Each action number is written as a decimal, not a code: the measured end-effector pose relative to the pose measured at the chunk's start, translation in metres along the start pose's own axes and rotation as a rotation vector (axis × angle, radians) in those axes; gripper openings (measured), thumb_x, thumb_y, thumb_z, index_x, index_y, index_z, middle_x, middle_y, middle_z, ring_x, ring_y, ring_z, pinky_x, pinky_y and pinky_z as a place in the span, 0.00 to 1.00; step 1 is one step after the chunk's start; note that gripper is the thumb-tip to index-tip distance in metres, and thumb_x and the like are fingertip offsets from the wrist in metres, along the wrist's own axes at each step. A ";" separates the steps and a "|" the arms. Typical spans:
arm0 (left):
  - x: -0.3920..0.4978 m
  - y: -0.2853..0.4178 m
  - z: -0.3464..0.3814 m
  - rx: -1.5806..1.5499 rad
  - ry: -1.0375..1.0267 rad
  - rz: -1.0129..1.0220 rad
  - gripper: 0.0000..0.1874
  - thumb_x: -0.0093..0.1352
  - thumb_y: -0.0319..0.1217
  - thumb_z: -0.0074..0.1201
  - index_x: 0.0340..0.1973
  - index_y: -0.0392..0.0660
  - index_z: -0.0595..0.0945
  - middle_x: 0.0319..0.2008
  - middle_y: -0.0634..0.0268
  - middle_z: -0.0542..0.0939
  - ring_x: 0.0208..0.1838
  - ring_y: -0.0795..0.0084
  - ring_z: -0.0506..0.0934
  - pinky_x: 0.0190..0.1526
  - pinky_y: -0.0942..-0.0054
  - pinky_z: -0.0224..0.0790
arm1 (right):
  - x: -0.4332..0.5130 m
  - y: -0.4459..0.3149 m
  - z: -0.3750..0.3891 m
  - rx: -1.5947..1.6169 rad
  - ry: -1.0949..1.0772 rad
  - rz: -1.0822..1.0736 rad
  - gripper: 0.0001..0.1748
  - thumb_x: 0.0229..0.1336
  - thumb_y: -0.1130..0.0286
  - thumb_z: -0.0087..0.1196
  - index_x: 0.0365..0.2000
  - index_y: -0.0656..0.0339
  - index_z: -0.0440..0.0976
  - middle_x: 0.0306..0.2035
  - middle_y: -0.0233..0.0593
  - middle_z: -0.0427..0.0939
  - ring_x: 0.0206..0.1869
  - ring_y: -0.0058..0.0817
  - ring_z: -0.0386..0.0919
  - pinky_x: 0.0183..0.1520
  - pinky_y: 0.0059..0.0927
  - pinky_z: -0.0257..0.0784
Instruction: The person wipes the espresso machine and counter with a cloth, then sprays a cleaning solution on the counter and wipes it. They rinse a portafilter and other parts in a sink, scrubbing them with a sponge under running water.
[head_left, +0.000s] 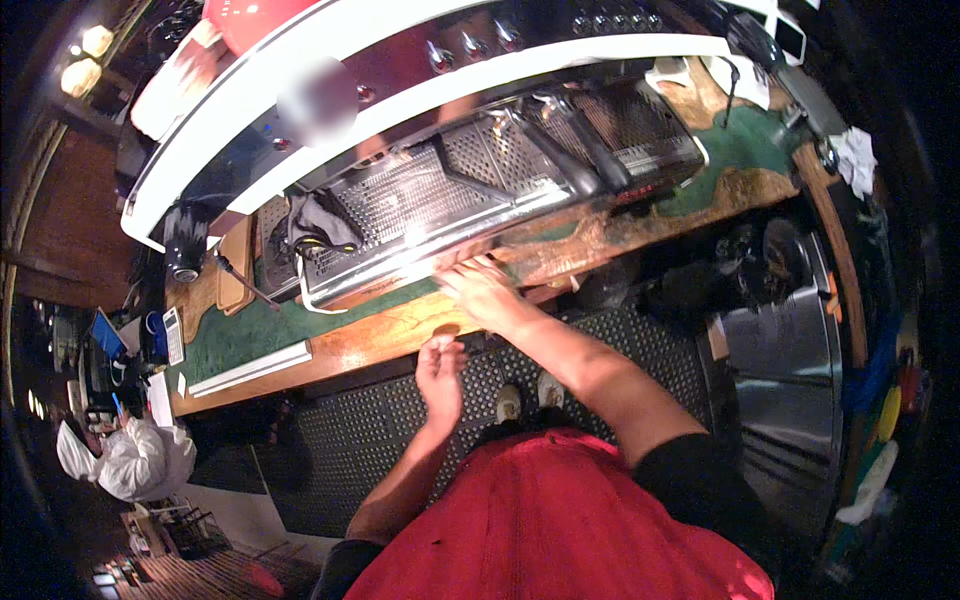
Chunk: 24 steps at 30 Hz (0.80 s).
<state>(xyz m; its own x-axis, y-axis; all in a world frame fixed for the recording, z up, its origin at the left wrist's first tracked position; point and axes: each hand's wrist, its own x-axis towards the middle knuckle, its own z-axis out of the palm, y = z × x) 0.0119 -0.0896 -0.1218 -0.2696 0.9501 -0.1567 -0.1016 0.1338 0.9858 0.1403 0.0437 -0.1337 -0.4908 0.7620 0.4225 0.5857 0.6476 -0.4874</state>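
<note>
My right hand (480, 292) reaches across to the front edge of an espresso machine's drip tray (409, 191). Its fingers are blurred, and whether they grip anything is unclear. Lower and to the left, my left hand (441, 379) hovers just off the wooden edge of the counter (390, 330), fingers curled; I cannot make out anything in it. Two black-handled portafilters (559, 161) point towards me over the right part of the tray. A crumpled dark cloth (319, 217) lies at the tray's left end.
Steam wands hang at the left (247, 281) and right (731, 94) of the machine. A calculator (173, 335) lies at the counter's left end. Beyond it is a person in white (139, 457). A perforated rubber mat (352, 442) covers the floor; a stainless-steel unit (784, 375) stands at right.
</note>
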 end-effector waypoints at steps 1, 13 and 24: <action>-0.005 -0.004 -0.018 0.033 -0.009 -0.095 0.07 0.77 0.30 0.49 0.47 0.42 0.77 0.37 0.65 0.81 0.35 0.77 0.76 0.39 0.79 0.69 | 0.016 -0.006 0.008 -0.031 -0.214 0.062 0.18 0.64 0.61 0.49 0.48 0.57 0.79 0.52 0.44 0.80 0.55 0.40 0.76 0.62 0.42 0.67; -0.017 -0.123 -0.100 0.457 -0.906 -0.095 0.10 0.74 0.30 0.53 0.47 0.40 0.81 0.41 0.66 0.82 0.44 0.73 0.78 0.48 0.74 0.71 | -0.031 -0.019 -0.007 -0.101 0.082 0.148 0.22 0.57 0.70 0.49 0.54 0.58 0.74 0.55 0.39 0.76 0.65 0.35 0.68 0.72 0.44 0.54; -0.039 -0.204 -0.060 0.761 -1.436 0.152 0.28 0.74 0.45 0.42 0.63 0.40 0.72 0.59 0.39 0.74 0.62 0.46 0.74 0.62 0.52 0.65 | -0.174 -0.073 0.045 0.297 0.294 0.337 0.12 0.58 0.76 0.51 0.41 0.65 0.79 0.49 0.47 0.80 0.54 0.45 0.77 0.60 0.40 0.72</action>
<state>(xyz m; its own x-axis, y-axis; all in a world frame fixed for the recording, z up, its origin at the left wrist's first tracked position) -0.0144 -0.1707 -0.3204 0.8741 0.3753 -0.3084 0.4278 -0.2939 0.8547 0.1542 -0.1355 -0.2059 -0.0812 0.9212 0.3805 0.4510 0.3744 -0.8102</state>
